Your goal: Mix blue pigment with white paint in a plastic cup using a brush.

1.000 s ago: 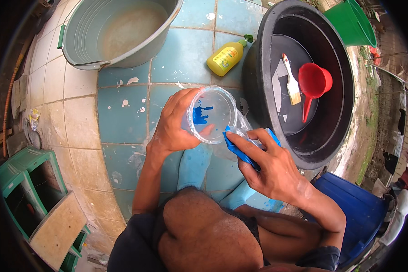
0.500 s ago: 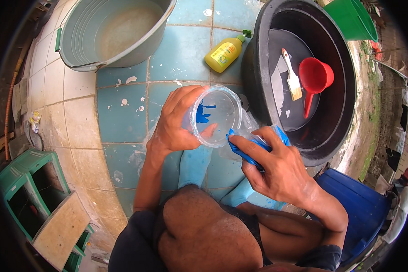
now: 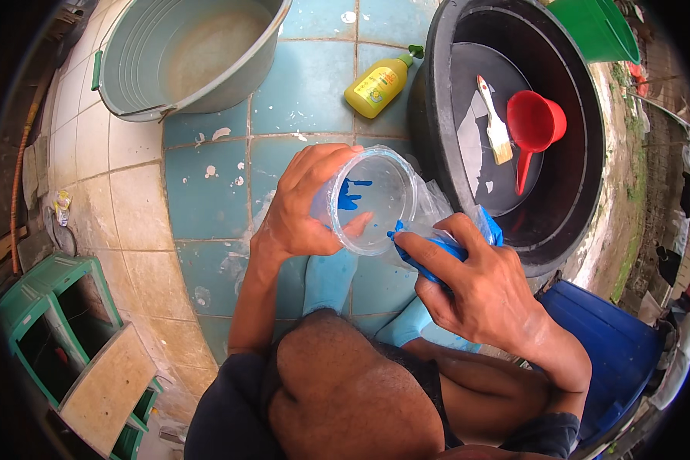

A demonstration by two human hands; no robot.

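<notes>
Cup (image 3: pixel 383 201), see-through plastic, round-mouthed, blue paint (image 3: pixel 348 202) streaked inside

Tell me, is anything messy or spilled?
Yes. White splotches make the blue floor look patchy; I can't tell what they are. Also, a blue smear marks only one side of the clear cup in the left hand.

Soft, even daylight — a pale sheen and faint shadow on the floor tiles (image 3: pixel 314 84) at upper centre; straight lines bow toward the rim, corners black — middle fairly crisp.
</notes>
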